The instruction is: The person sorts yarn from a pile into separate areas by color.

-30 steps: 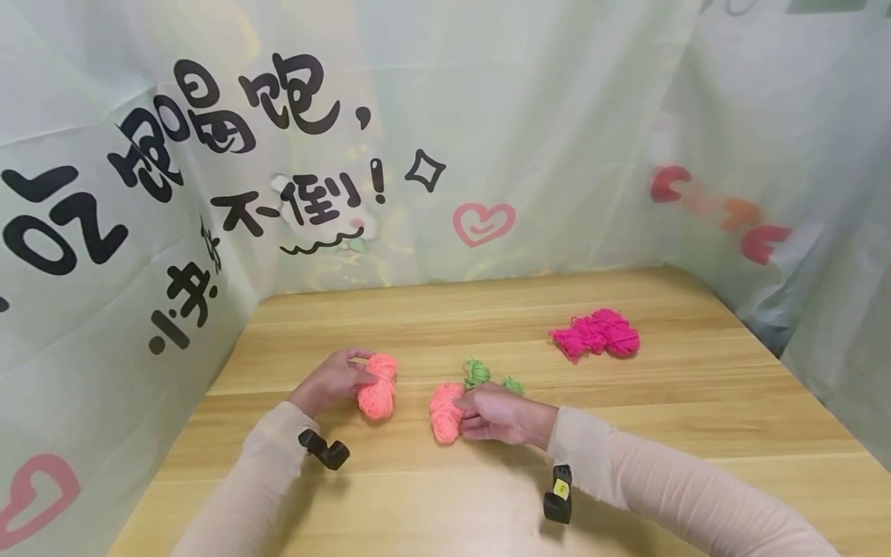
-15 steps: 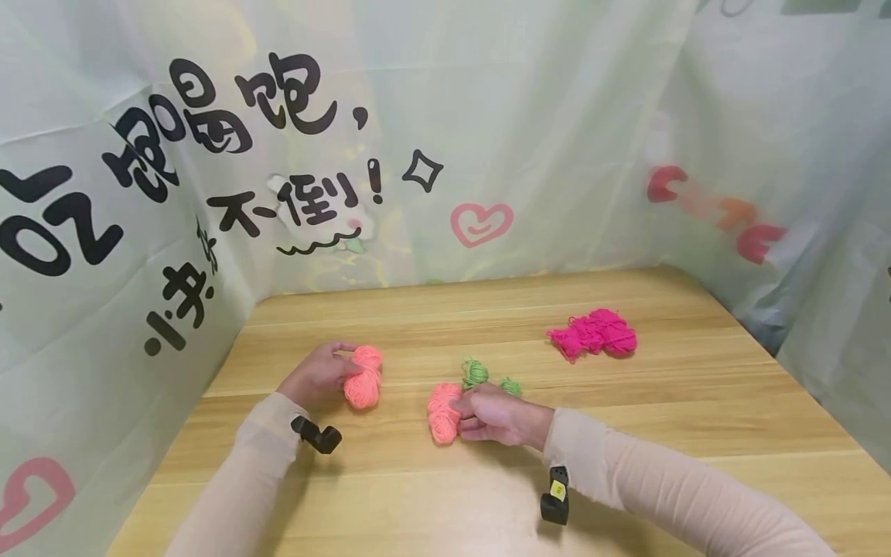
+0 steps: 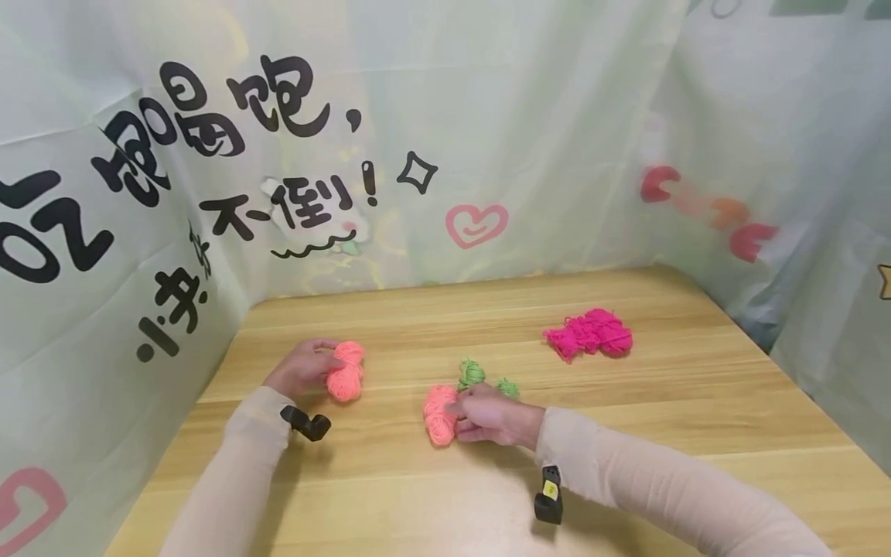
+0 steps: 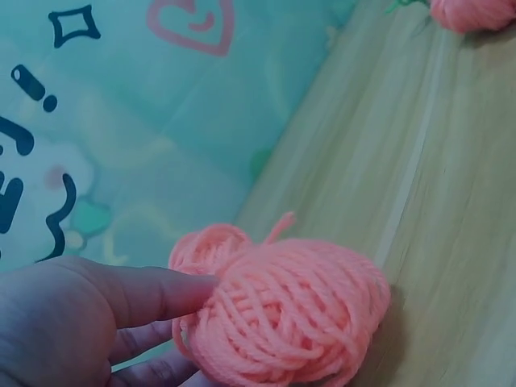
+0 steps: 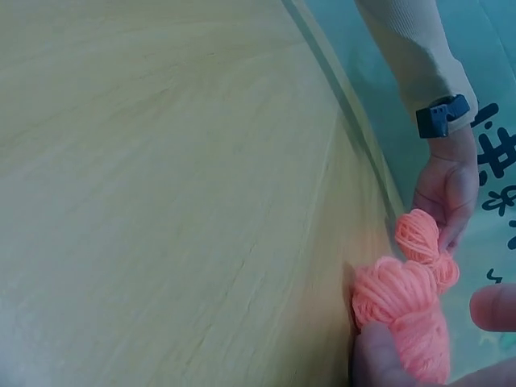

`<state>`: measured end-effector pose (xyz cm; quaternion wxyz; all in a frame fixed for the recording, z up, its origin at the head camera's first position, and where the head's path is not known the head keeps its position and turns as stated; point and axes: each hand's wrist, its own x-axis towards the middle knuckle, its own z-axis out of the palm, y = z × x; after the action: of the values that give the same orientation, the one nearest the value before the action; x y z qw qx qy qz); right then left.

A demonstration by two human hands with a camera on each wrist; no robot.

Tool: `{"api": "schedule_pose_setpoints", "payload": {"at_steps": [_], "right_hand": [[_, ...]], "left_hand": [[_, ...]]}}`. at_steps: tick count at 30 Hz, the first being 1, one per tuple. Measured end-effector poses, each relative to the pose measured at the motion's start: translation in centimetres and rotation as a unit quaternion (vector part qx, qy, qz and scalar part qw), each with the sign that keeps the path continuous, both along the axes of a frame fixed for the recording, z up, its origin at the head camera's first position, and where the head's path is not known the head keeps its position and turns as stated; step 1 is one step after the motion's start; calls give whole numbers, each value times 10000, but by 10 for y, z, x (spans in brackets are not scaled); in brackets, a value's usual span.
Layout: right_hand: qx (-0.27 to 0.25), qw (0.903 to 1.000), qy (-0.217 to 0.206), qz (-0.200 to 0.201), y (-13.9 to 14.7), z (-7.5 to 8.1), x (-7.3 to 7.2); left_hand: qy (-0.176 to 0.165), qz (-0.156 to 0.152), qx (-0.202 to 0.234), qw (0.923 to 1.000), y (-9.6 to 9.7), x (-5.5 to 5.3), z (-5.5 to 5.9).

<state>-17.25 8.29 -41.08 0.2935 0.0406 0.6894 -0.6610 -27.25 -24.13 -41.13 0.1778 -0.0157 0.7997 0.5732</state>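
Note:
My left hand (image 3: 302, 370) pinches a coral skein of yarn (image 3: 346, 371), twisted narrow at its middle, on the left of the table. In the left wrist view the thumb presses against this skein (image 4: 290, 310), other fingers partly hidden behind it. A second coral skein (image 3: 440, 415) lies nearer the table's middle. My right hand (image 3: 494, 416) holds it by its right side; in the right wrist view a fingertip rests on that skein (image 5: 399, 302). Just behind the right hand sit a green yarn bundle (image 3: 472, 373) and a smaller green piece (image 3: 508, 387), partly covered by the hand.
A tangled magenta yarn bundle (image 3: 590, 334) lies at the back right of the wooden table (image 3: 418, 495). Printed cloth (image 3: 557, 139) hangs along the back and both sides. Black wrist cameras (image 3: 306, 424) are strapped to both sleeves.
My left hand has carried its coral skein left and slightly away, widening the gap between the skeins. The right hand stays at its skein. The head view has shifted slightly.

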Motion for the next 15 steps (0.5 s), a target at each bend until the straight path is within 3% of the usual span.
{"api": "schedule_pose_setpoints", "payload": {"at_steps": [9, 15], "right_hand": [[846, 9945, 570, 251, -7, 0, 2], [1251, 9890, 786, 88, -14, -1, 5]], "left_hand": [[92, 83, -216, 9997, -14, -3, -4], [99, 205, -480, 9986, -17, -4, -4]]}}
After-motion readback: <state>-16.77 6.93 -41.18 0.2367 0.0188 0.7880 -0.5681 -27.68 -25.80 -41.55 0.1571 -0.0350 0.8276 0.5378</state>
